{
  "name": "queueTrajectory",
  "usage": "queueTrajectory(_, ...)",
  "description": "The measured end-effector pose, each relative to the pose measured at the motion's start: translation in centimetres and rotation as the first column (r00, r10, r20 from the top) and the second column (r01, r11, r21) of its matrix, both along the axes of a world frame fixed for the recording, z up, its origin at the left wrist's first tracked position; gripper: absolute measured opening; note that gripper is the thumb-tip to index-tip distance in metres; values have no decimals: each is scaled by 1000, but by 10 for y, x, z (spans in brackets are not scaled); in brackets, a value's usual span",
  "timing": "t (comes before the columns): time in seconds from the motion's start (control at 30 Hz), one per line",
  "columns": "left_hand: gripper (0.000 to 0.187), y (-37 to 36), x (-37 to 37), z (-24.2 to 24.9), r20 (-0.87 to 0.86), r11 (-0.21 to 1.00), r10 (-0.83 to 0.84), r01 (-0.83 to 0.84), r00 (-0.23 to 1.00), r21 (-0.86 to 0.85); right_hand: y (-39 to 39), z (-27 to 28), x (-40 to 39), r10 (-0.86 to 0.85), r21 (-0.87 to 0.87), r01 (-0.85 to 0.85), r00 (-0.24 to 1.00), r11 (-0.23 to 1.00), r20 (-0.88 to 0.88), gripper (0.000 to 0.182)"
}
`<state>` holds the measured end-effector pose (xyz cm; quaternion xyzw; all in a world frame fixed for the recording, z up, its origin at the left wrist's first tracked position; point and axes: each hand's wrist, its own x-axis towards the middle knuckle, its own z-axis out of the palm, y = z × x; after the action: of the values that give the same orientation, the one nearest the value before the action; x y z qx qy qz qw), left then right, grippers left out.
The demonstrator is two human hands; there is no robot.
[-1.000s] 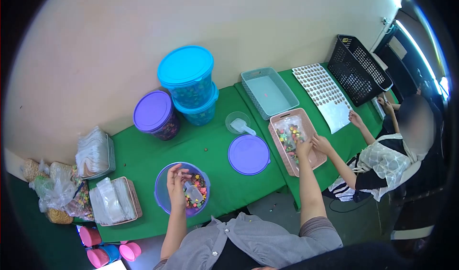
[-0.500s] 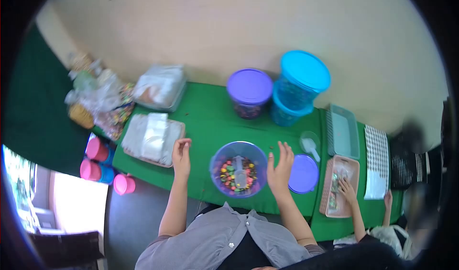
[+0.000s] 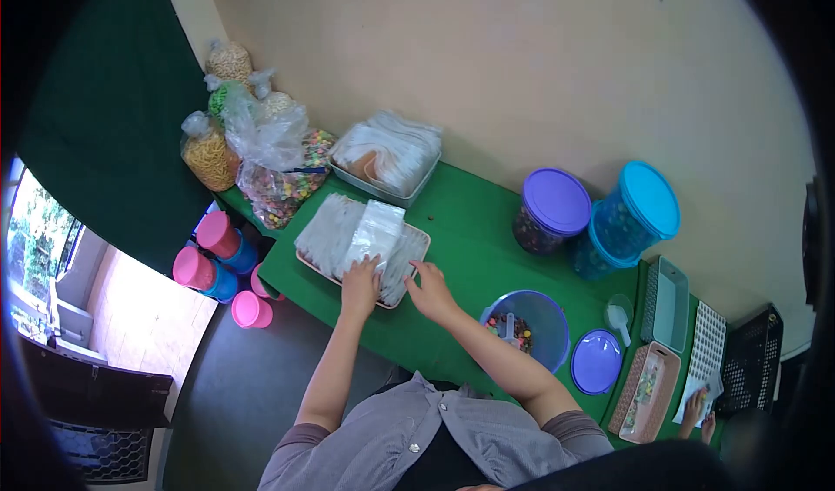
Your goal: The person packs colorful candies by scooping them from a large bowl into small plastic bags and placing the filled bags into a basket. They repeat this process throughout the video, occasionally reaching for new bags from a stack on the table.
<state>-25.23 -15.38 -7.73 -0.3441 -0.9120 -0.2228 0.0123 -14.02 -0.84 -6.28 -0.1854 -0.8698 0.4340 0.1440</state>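
The left hand (image 3: 359,291) has its fingers on the near end of clear plastic bags (image 3: 377,226) in the pink basket (image 3: 318,269), left on the tabletop (image 3: 474,204); I cannot tell whether they grip. The right hand (image 3: 432,297), fingers loosely parted with nothing visible held, is at the basket's right edge

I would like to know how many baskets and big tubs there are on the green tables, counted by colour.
Pink baskets: 2
Grey-green baskets: 2
Black basket: 1
Purple tubs: 2
Blue tubs: 2
Total: 9
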Motion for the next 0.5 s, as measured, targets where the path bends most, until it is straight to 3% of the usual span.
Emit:
queueTrajectory(0.03, 37, -3, 1, 16, 166, 994, -14, -4, 986, 113, -3, 0, -10, -30, -139, 41, 996, 989, 78, 45)
queueTrajectory(0.07, 37, -5, 6, 29, 161, 993, -12, -7, 987, 114, -4, 0, -16, -28, -138, 38, 997, 990, 73, 45)
queueTrajectory(0.1, 36, -7, 14, 38, 145, 987, -61, 37, 988, 159, -4, 15, -19, -45, -492, 101, 991, 865, 125, 45)
queueTrajectory(0.13, 34, -8, 23, 46, 128, 976, -110, 83, 986, 203, -3, 26, -19, -42, -771, 167, 983, 614, 179, 46)
queueTrajectory(0.17, 34, -5, 33, 50, 128, 975, -113, 86, 985, 203, -1, 32, -17, -45, -772, 168, 983, 613, 179, 46)
queueTrajectory(0.23, 41, -1, 58, 61, -161, 938, -296, 318, 941, 135, 4, 40, -5, -158, -841, 0, 982, 541, -101, 40)
queueTrajectory(0.27, 41, -1, 69, 71, -159, 937, -299, 321, 941, 137, 7, 46, 3, -161, -840, 4, 982, 542, -99, 40)
queueTrajectory(0.33, 66, 1, 87, 99, -139, 883, -275, 307, 951, 356, 14, 69, 23, -213, -672, -31, 937, 740, -277, 34)
queueTrajectory(0.37, 92, 1, 84, 92, -59, 787, -281, 265, 958, 557, 19, 83, 37, -185, -672, -36, 949, 739, -254, 26)
queueTrajectory(0.4, 92, 5, 83, 97, -59, 781, -292, 274, 955, 561, 23, 96, 51, -196, -669, -26, 947, 743, -254, 26)
queueTrajectory(0.43, 91, 9, 81, 107, 163, 635, -410, 152, 897, 758, 26, 105, 66, -79, -621, -71, 974, 781, -211, 25)
queueTrajectory(0.47, 91, 15, 80, 114, 336, 481, -550, -39, 764, 876, 28, 110, 78, 38, -575, -124, 987, 809, -159, 23)
queueTrajectory(0.5, 90, 24, 78, 117, 371, 403, -706, -88, 604, 911, 27, 114, 88, 77, -545, -141, 987, 827, -139, 19)
